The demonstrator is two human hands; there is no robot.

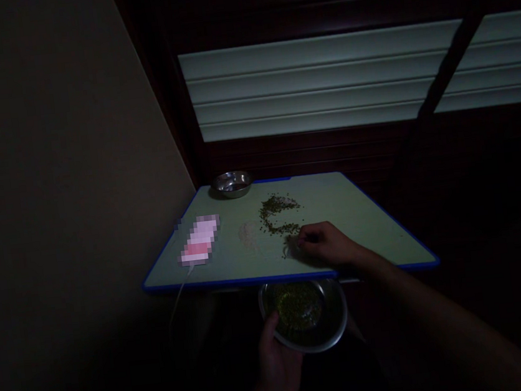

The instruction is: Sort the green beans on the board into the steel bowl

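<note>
My left hand (279,359) grips the rim of a metal bowl (338,331), thumb over the edge, just below the table's front edge. Small greenish beans (296,304) lie in this bowl. Over the table, my right hand (325,241) is closed with its fingers curled together; what they hold, if anything, is too dark to make out. Beside its fingertips, a scattered curve of small dark-green beans (274,209) lies on the tabletop. A pale patch of fine bits (248,234) spreads to the left of the beans.
The pale table (362,221) has a blue edge. At its back left stands a second metal bowl (232,186). A blurred-out phone (200,240) lies on the left, with a white cable (178,300) hanging over the front edge. A wall (71,148) rises at left; slatted panels (313,83) stand behind.
</note>
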